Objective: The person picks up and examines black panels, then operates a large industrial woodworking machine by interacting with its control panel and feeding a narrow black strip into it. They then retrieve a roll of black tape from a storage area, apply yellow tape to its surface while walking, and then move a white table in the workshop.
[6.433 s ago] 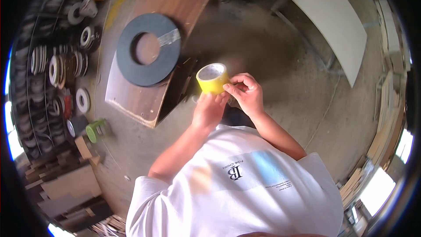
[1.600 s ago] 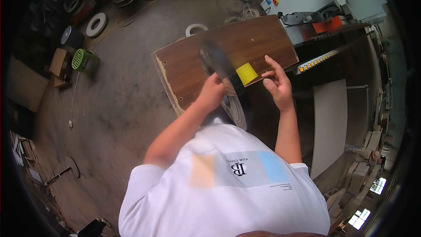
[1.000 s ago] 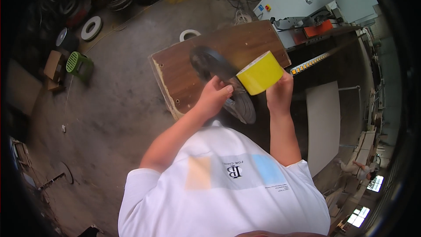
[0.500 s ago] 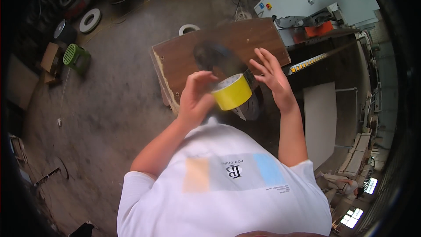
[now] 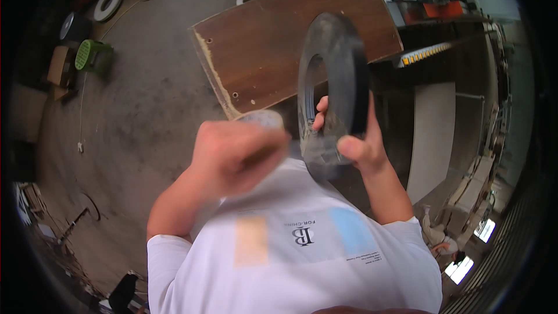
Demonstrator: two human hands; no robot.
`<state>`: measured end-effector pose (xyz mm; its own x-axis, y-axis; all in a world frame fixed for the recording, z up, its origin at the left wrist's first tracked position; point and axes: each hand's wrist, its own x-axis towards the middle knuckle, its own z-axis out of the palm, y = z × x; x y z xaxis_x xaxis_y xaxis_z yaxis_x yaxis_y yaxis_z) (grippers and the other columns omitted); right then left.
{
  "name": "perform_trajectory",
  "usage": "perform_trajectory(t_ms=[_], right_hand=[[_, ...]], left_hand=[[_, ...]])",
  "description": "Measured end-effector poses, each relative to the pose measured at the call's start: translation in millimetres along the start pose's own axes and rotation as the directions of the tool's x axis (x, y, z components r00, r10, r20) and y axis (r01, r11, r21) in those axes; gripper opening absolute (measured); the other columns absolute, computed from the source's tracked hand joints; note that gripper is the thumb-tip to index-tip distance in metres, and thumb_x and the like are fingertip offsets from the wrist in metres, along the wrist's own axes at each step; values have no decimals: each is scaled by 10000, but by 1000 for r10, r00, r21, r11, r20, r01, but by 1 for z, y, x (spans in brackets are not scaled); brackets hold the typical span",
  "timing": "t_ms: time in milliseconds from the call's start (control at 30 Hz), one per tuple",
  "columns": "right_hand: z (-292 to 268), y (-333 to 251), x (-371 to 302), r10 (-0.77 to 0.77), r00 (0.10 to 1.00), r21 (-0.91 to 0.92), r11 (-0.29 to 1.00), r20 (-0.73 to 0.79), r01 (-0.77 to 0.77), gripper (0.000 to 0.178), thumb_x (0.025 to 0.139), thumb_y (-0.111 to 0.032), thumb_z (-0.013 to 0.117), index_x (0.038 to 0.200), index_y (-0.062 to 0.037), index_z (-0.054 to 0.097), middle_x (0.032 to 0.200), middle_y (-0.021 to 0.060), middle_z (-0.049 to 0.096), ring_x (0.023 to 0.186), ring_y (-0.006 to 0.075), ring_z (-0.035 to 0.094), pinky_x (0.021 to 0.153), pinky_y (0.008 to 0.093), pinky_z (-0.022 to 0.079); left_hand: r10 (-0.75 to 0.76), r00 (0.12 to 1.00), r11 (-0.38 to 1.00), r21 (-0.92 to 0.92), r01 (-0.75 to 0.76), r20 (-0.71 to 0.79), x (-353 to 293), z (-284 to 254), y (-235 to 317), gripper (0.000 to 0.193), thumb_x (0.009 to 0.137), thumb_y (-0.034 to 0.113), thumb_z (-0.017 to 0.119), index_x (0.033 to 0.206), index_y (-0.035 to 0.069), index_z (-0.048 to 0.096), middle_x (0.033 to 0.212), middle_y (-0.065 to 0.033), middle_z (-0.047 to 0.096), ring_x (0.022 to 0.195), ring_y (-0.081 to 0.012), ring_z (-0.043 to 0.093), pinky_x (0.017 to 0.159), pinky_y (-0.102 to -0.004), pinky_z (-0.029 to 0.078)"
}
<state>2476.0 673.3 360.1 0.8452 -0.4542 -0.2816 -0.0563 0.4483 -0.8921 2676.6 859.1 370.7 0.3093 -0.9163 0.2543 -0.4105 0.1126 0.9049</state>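
A roll of tape point(image 5: 263, 118) shows its pale upper rim above my left hand point(image 5: 238, 154). The fingers are closed round it, blurred by motion. My right hand point(image 5: 366, 139) grips a large dark grey coil of flat strip point(image 5: 343, 70) at its lower right side. The thumb presses the near face, while other fingertips show through the coil's central hole. A clear, shiny stretch of tape point(image 5: 321, 151) lies across the lower part of the coil, between the two hands. The coil is held upright, in front of a brown wooden board.
The brown board point(image 5: 261, 52) has a rough, chipped left edge. Machinery with an orange part point(image 5: 443, 10) stands at the far right. A pale panel point(image 5: 433, 134) leans on the right. On the left floor are a green stool point(image 5: 93, 55) and a white ring-shaped roll point(image 5: 108, 4).
The dark coil has come up off the board into my right hand, which was open. The tape roll has moved left and is now mostly covered by my left hand.
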Motion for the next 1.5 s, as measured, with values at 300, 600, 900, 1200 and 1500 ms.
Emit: perform_trajectory(t_ms=[300,600,900,1200,1500], right_hand=[[-51,-49,-96,-228,945,338,930,234,141,585,914,-237,611,1378,43,388,1324,184,538,1186,370,588,1069,523,414],[-92,-49,-175,-400,903,430,851,158,301,471,1126,-282,348,1279,141,484,1360,227,524,1296,505,543,1168,667,313],[-134,-8,-262,-270,958,552,786,-98,278,438,1133,-254,308,1258,122,494,1364,237,540,1321,519,517,1176,672,296],[-168,78,-311,-162,878,341,878,-450,336,798,762,-176,775,1433,52,408,1323,183,552,1245,345,572,1124,503,389],[-185,182,-312,127,648,203,978,-751,43,699,790,-31,759,1332,-91,322,1244,121,567,1070,215,636,888,391,564]], left_hand=[[531,841,786,-433,-441,107,64,24,74,136,798,189,745,840,60,740,648,-50,611,474,-131,483,430,-290,301],[573,802,654,-685,-322,169,86,129,95,146,723,104,687,642,73,570,628,-37,588,454,-118,453,424,-275,307],[798,597,326,-889,-322,76,63,255,58,62,837,48,756,853,101,783,596,14,602,460,-65,465,481,-212,330],[-298,682,954,214,208,667,-45,341,-135,633,945,38,655,1533,64,423,1241,-240,634,1117,-363,662,985,-383,500],[-27,992,751,658,-59,121,57,339,-323,592,947,169,696,1486,88,464,1398,-213,582,1235,-398,594,996,-461,516]])
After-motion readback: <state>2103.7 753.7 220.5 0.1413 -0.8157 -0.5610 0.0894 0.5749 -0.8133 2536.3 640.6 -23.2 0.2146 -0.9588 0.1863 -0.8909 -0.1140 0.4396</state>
